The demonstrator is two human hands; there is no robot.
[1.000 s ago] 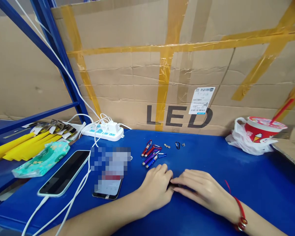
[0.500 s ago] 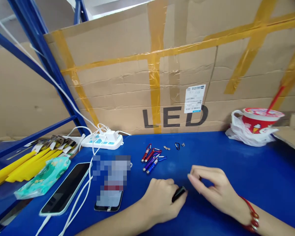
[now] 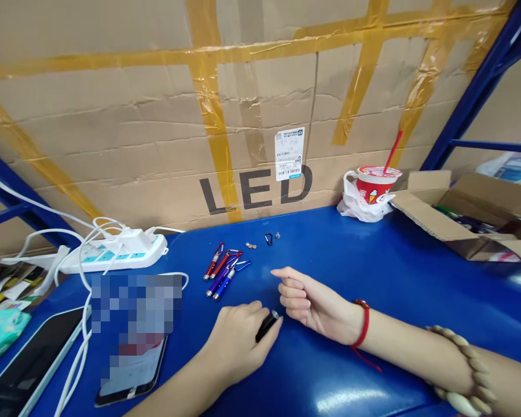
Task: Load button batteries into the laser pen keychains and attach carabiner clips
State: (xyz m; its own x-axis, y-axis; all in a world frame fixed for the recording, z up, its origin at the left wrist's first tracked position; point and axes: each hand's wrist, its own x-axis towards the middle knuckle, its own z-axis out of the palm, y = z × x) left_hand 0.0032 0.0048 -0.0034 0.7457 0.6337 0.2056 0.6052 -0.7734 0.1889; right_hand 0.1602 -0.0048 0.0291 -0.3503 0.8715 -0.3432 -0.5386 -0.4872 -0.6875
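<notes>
The black cylinder [image 3: 267, 326] is in the left hand [image 3: 239, 341], low in the middle of the view, above the blue table [image 3: 360, 272]. The left fingers are closed around it, and its pale round end points up and right, toward the right hand [image 3: 306, 301]. That hand is just beside it, not touching, with most fingers curled to the palm and one digit stretched out leftward; whether anything lies inside the curl, I cannot tell.

Beyond the left hand lie two red tubes [image 3: 217, 264], a purple tube [image 3: 217, 285] and a blue tube [image 3: 224, 286], close together with their clips. Further back are small round discs [image 3: 251, 245], a black carabiner [image 3: 268, 238] and a tiny metal piece [image 3: 278, 236].

Bare tabletop stretches from the right hand back to the bagged red cup [image 3: 375, 188] and the open carton [image 3: 469, 217]. The cardboard panel [image 3: 156, 127] bounds the table's rear edge. On the left, the power strip [image 3: 125, 255], white cables [image 3: 83, 324] and two phones narrow the room.

The left fingers hide much of the cylinder. Pixelation covers most of the nearer phone [image 3: 139, 370]; the frame cuts off the outer phone [image 3: 30, 365]. The carton's contents are hard to make out.
</notes>
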